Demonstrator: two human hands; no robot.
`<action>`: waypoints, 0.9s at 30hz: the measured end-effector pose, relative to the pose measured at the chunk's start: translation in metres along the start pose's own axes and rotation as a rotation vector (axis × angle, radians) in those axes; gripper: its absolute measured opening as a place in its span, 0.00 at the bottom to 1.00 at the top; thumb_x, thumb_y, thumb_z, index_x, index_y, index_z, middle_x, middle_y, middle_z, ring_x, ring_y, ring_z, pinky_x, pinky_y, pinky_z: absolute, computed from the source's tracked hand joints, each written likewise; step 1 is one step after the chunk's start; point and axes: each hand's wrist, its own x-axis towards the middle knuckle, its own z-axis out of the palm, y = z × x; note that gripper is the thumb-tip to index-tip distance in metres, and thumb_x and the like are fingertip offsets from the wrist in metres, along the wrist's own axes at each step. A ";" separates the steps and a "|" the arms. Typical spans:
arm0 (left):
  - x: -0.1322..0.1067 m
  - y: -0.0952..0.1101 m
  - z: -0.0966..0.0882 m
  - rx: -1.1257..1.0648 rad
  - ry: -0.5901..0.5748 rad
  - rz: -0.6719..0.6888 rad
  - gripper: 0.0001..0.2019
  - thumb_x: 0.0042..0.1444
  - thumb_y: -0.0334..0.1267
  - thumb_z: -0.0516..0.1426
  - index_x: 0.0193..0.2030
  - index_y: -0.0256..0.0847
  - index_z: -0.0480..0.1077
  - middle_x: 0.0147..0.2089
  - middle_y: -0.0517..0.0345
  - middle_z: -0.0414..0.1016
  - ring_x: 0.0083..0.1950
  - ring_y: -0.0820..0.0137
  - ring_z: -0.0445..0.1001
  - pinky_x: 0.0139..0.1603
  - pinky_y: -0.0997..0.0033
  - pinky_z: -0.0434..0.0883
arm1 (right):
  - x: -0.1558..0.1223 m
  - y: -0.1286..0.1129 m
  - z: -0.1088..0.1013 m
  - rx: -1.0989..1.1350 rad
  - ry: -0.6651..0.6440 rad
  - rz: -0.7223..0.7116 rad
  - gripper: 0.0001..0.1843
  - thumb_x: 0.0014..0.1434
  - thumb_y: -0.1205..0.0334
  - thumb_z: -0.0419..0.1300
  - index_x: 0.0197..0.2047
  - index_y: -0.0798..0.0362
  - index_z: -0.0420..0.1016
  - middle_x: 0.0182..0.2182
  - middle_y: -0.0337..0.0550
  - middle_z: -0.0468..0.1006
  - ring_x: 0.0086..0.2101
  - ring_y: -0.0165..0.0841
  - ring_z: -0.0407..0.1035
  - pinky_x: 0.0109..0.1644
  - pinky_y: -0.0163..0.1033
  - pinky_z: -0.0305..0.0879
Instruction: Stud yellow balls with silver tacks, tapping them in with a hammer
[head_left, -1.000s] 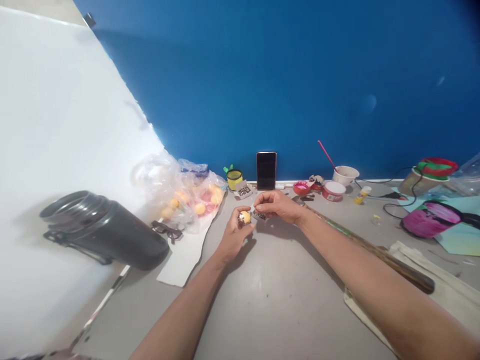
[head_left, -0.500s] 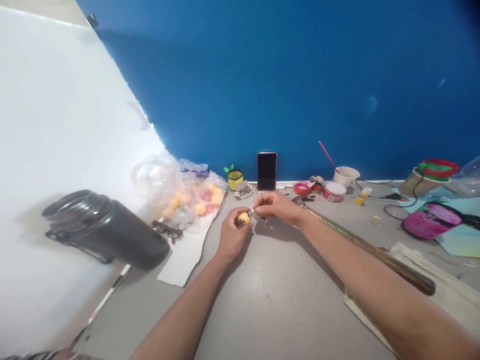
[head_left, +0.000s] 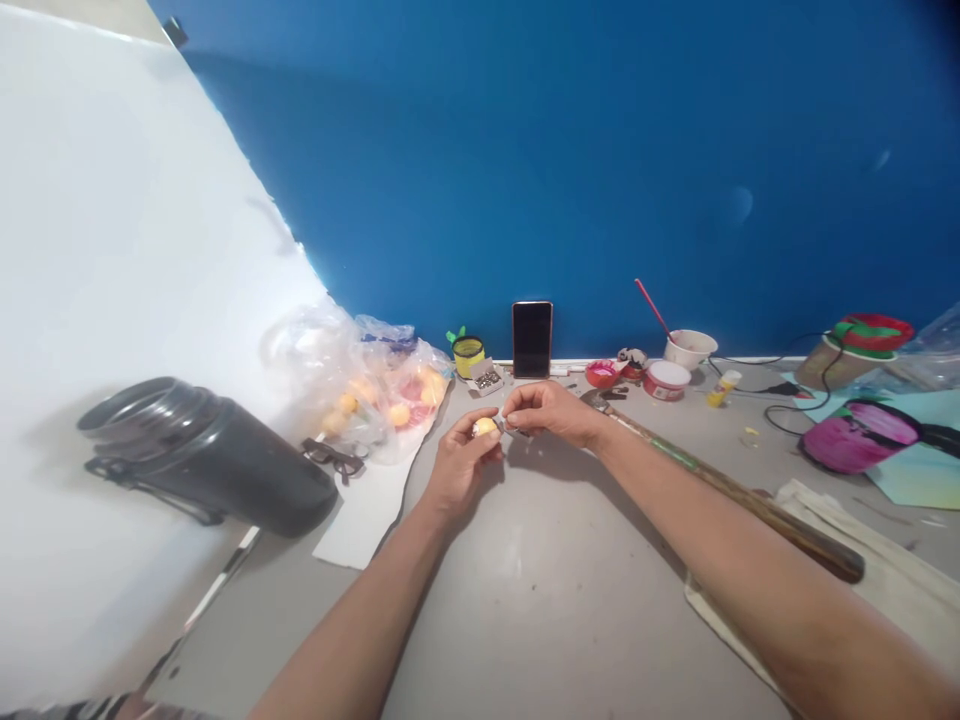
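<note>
My left hand (head_left: 461, 465) is closed around a small yellow ball (head_left: 485, 427), held just above the grey table (head_left: 555, 580). My right hand (head_left: 551, 410) sits right beside it, fingers pinched on a small dark thing that I cannot make out, touching or nearly touching the ball. Both hands meet near the middle of the table, in front of a dark phone (head_left: 532, 339) that leans upright against the blue wall.
A black jug (head_left: 206, 455) lies on its side at left, with dark glasses (head_left: 334, 460) and a clear bag of yellow balls (head_left: 367, 395) beyond. A long wooden stick (head_left: 739, 495) runs right. Paint pots (head_left: 666, 378), a cup with a brush (head_left: 688, 348) and painted paper (head_left: 862, 440) stand at back right.
My left hand has shifted slightly up and closer to my right hand with the ball. Nothing else has moved.
</note>
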 end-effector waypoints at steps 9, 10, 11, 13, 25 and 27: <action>0.004 -0.001 -0.003 -0.304 -0.157 -0.121 0.19 0.50 0.39 0.70 0.47 0.34 0.76 0.37 0.55 0.74 0.31 0.77 0.70 0.32 0.77 0.70 | 0.000 -0.002 0.001 -0.001 0.009 0.005 0.13 0.47 0.57 0.73 0.32 0.55 0.79 0.25 0.38 0.77 0.24 0.25 0.62 0.26 0.32 0.55; 0.004 -0.001 -0.003 -0.292 -0.141 -0.122 0.21 0.49 0.38 0.71 0.48 0.35 0.76 0.37 0.56 0.74 0.32 0.77 0.71 0.32 0.77 0.69 | 0.000 -0.002 0.001 -0.003 0.013 0.008 0.13 0.47 0.57 0.73 0.32 0.55 0.79 0.25 0.37 0.76 0.24 0.25 0.62 0.26 0.32 0.55; 0.004 -0.001 -0.003 -0.268 -0.119 -0.114 0.23 0.47 0.37 0.71 0.49 0.36 0.75 0.37 0.57 0.74 0.31 0.77 0.71 0.32 0.78 0.69 | 0.000 -0.002 0.001 -0.003 0.017 0.009 0.13 0.47 0.56 0.73 0.32 0.55 0.79 0.24 0.36 0.75 0.24 0.24 0.61 0.26 0.32 0.55; 0.003 -0.002 -0.002 -0.179 -0.074 -0.079 0.25 0.43 0.34 0.72 0.50 0.38 0.74 0.36 0.60 0.74 0.30 0.78 0.69 0.30 0.78 0.66 | 0.000 -0.002 0.001 0.003 0.022 0.010 0.13 0.47 0.56 0.73 0.32 0.55 0.79 0.23 0.35 0.74 0.23 0.24 0.60 0.26 0.32 0.54; 0.000 -0.005 -0.002 0.634 0.039 0.102 0.10 0.50 0.36 0.60 0.40 0.37 0.72 0.29 0.63 0.70 0.27 0.75 0.64 0.29 0.73 0.62 | 0.000 0.005 0.009 -0.045 0.013 0.045 0.12 0.46 0.58 0.72 0.33 0.55 0.80 0.26 0.37 0.76 0.25 0.25 0.62 0.28 0.32 0.56; 0.001 -0.006 -0.003 0.671 0.023 0.117 0.09 0.51 0.36 0.59 0.40 0.38 0.70 0.30 0.63 0.70 0.29 0.74 0.65 0.31 0.73 0.62 | 0.001 0.007 0.010 -0.056 0.009 0.053 0.12 0.46 0.58 0.71 0.33 0.56 0.80 0.26 0.38 0.77 0.25 0.25 0.63 0.28 0.32 0.56</action>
